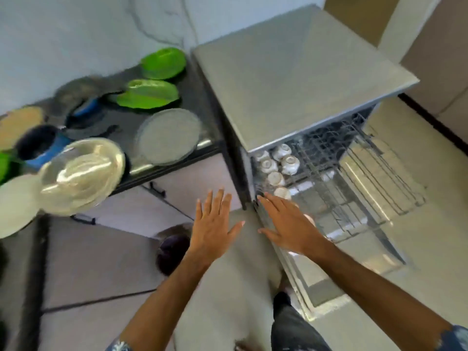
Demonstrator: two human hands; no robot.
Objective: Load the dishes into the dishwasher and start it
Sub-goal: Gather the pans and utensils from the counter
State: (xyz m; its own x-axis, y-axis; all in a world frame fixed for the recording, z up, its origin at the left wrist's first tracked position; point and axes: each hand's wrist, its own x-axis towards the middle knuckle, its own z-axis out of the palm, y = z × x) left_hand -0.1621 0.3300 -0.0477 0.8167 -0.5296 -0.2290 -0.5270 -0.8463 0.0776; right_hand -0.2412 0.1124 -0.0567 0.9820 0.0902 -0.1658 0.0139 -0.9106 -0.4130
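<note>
The grey dishwasher (291, 79) stands at the right with its door (329, 287) folded down. Its upper wire rack (354, 178) is pulled out, and several white cups (290, 164) sit upside down in the rack's left side. My right hand (288, 226) hovers flat with straight fingers over the rack's near left corner, holding nothing. My left hand (215, 224) is spread flat in the air to the left of the dishwasher, also empty. On the dark counter (202, 102) lie green plates (149, 93), a grey round plate (168, 136) and a shiny steel plate (83, 173).
Blue bowls (43, 145), a dark pan (83, 97) and pale plates (15, 201) crowd the counter's left part. Cabinet doors with dark handles (157, 190) sit below the counter. A dark round object (174, 249) lies on the light floor near my feet.
</note>
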